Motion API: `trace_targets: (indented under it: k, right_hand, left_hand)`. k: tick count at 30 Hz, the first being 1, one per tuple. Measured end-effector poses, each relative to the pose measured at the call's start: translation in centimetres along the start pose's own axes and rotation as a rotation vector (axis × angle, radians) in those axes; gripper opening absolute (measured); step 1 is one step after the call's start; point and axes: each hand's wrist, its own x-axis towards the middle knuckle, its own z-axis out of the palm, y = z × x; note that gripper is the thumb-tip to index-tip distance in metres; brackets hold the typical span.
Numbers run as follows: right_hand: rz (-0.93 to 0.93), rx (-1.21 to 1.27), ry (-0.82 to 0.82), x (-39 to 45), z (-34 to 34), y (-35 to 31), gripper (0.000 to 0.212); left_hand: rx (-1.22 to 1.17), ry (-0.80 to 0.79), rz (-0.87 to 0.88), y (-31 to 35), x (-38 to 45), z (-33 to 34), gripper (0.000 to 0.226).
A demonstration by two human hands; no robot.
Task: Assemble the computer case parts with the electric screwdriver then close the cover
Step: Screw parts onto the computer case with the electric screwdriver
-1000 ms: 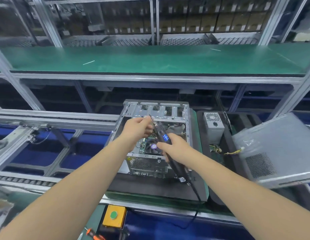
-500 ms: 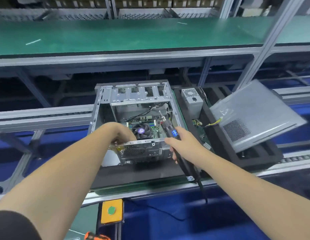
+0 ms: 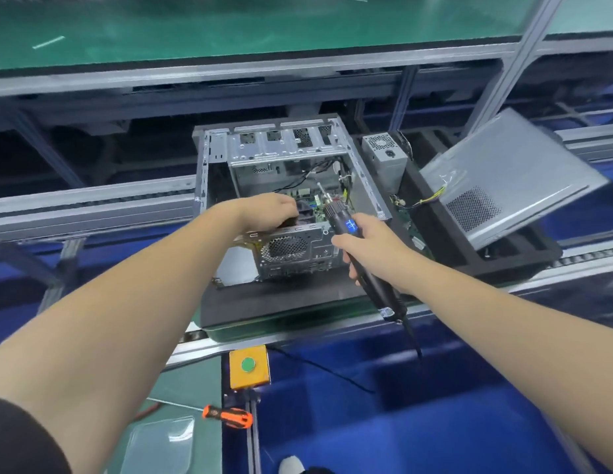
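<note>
An open silver computer case [image 3: 216,145] lies on a black foam pad, its motherboard and cables showing inside. My left hand [image 3: 267,213] reaches into the case over its near wall, fingers curled down around a dark part by the fan; what they hold is hidden. My right hand [image 3: 370,244] grips the black electric screwdriver [image 3: 342,224], whose blue display is lit. Its bit points up and left into the case, above the motherboard. The grey side cover [image 3: 513,172] leans tilted on the black tray to the right.
A grey power supply [image 3: 383,155] with loose wires sits in the black tray [image 3: 524,258] right of the case. A yellow box with a green button [image 3: 248,366] is at the near rail. An orange-handled screwdriver [image 3: 229,416] lies near a clear plastic tray [image 3: 157,446].
My left hand dropped from the screwdriver bit down into the case near the fan. The screwdriver's bit lowered toward the motherboard. The view tilted downward.
</note>
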Motion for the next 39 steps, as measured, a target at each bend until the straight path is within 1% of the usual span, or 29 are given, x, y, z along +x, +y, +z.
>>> trace_targets:
  k: [3, 8, 11, 13, 15, 17, 23, 27, 30, 33, 39]
  right_hand:
    - [-0.027, 0.006, -0.022, -0.3, 0.1, 0.8, 0.014]
    - [-0.054, 0.059, -0.014, -0.8, 0.7, 3.1, 0.020]
    - [-0.028, 0.102, -0.031, -1.5, 1.2, 4.8, 0.031]
    - [-0.024, 0.126, -0.040, -2.0, 1.7, 5.9, 0.030]
    - [-0.034, 0.130, -0.049, -2.5, 2.1, 6.8, 0.023]
    - [-0.039, 0.145, -0.058, -3.0, 2.3, 7.3, 0.022]
    - [-0.005, 0.151, -0.076, -4.1, 2.9, 7.8, 0.029]
    - [0.002, 0.126, -0.078, -4.3, 3.4, 7.5, 0.020]
    - [0.003, 0.115, -0.083, -4.6, 3.9, 7.4, 0.018]
    - [0.029, 0.097, -0.085, -4.8, 4.4, 7.6, 0.022]
    - [0.069, 0.115, -0.096, -5.0, 5.7, 8.2, 0.018]
  left_hand:
    - [0.084, 0.086, 0.008, 0.3, 0.0, 0.6, 0.036]
    - [0.086, 0.205, -0.010, -0.7, -0.8, 0.6, 0.046]
    - [0.075, 0.247, -0.047, -1.2, -1.2, 0.1, 0.052]
    - [0.042, 0.262, -0.069, -1.5, -1.3, 0.0, 0.054]
    - [0.024, 0.276, -0.064, -1.7, -1.4, 0.0, 0.052]
    - [0.013, 0.303, -0.047, -1.9, -1.5, -0.1, 0.046]
    - [-0.057, 0.403, -0.014, -1.8, -2.1, 0.0, 0.036]
    - [-0.055, 0.412, 0.004, -1.4, -2.2, 0.6, 0.035]
    - [0.022, 0.388, 0.023, -1.2, -1.8, 1.1, 0.033]
    - [0.121, 0.329, 0.013, -1.3, -1.1, 1.9, 0.032]
    - [0.165, 0.309, -0.002, -1.9, -0.6, 2.4, 0.039]
